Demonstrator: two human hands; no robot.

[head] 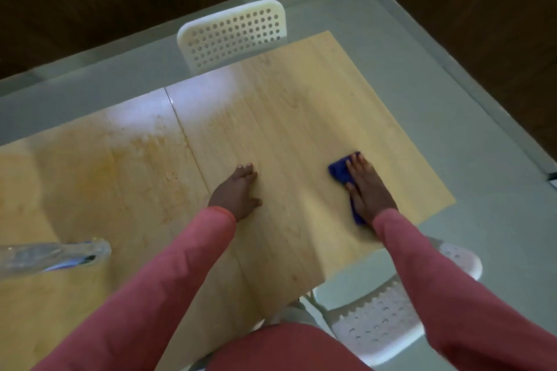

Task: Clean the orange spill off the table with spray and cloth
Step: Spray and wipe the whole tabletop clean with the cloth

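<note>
The right hand (367,187) presses flat on the blue cloth (342,173), whose long axis runs near-to-far on the worktop (301,105). The left hand (236,193) rests flat, fingers straight. The orange spill (126,166) lies left.

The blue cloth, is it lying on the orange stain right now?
No, the blue cloth is under the right hand on the clean right part of the table, away from the orange stain at left.

1. Both arms, sleeved in pink, are stretched forward.
2. The left hand (236,191) is laid flat, palm down, fingers (245,170) straight and together.
3. The right hand (366,187) is pressed flat, fingers extended.
</note>
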